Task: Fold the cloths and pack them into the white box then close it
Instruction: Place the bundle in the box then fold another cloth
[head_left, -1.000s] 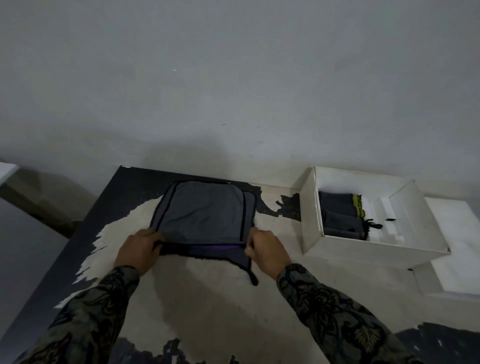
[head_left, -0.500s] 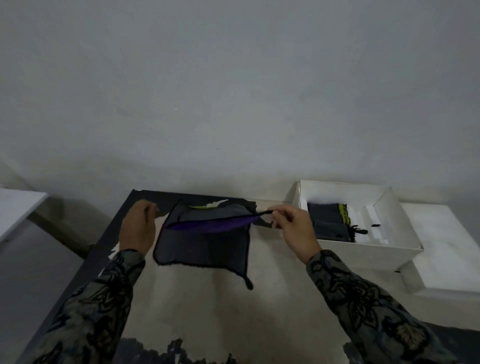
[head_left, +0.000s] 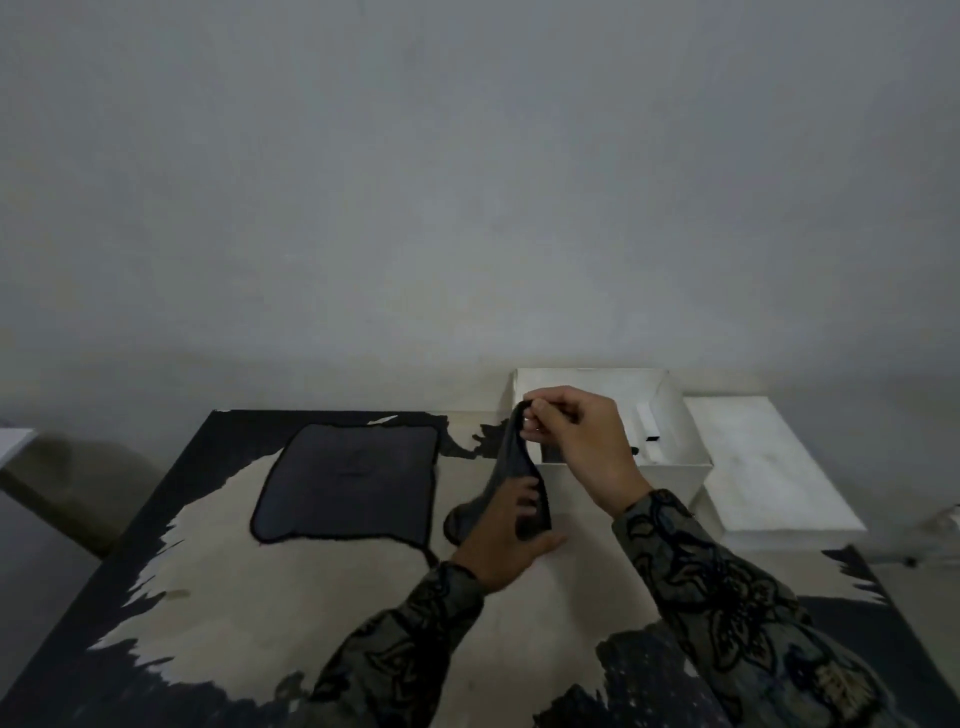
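Two cloths were in play: one flat, one hanging in both hands beside the white box (head_left: 623, 475).

At the left, the flat cloth (head_left: 345, 480) lay unfolded on the table (head_left: 218, 582). The left hand (head_left: 501, 540) held the limp dark cloth's (head_left: 511, 467) lower part from beneath, and the right hand (head_left: 582, 439) pinched its top over the box's near left corner. Held so loosely, it could slump or snag on the rim, spoiling any fold.
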